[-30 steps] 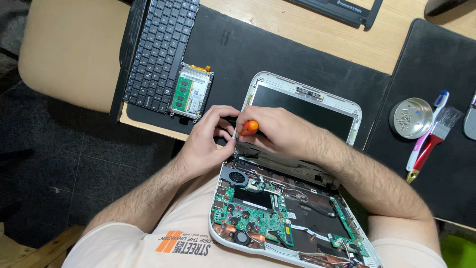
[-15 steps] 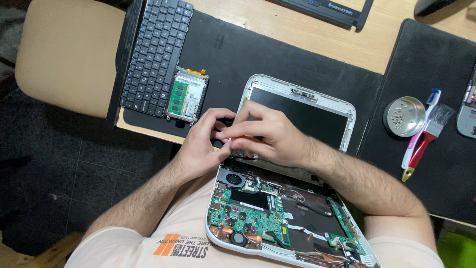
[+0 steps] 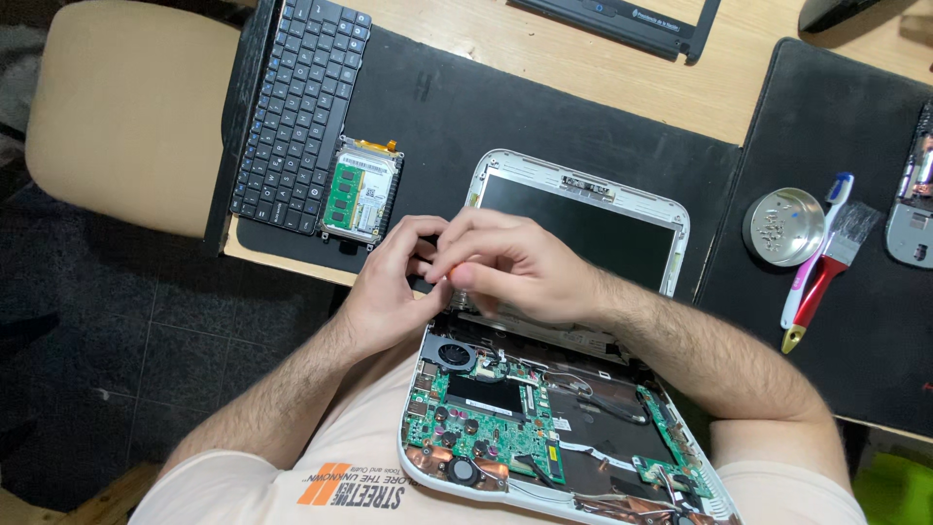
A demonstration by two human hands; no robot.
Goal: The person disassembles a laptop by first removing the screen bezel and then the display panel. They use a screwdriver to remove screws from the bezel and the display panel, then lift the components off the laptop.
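The left hand (image 3: pixel 389 292) and right hand (image 3: pixel 515 267) are pressed together at the hinge of an opened white laptop (image 3: pixel 544 408), fingers curled; whether anything is gripped cannot be told. A detached keyboard (image 3: pixel 296 107) and hard drive (image 3: pixel 362 190) are seen far left, a metal tin (image 3: pixel 782 226) right

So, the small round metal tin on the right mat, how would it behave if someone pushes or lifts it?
The round metal tin looks thin and shallow, so probably light and likely to slide on the black mat rather than tip. It seems to hold tiny screws, which could spill if it is lifted tilted. The brush beside it may get nudged.
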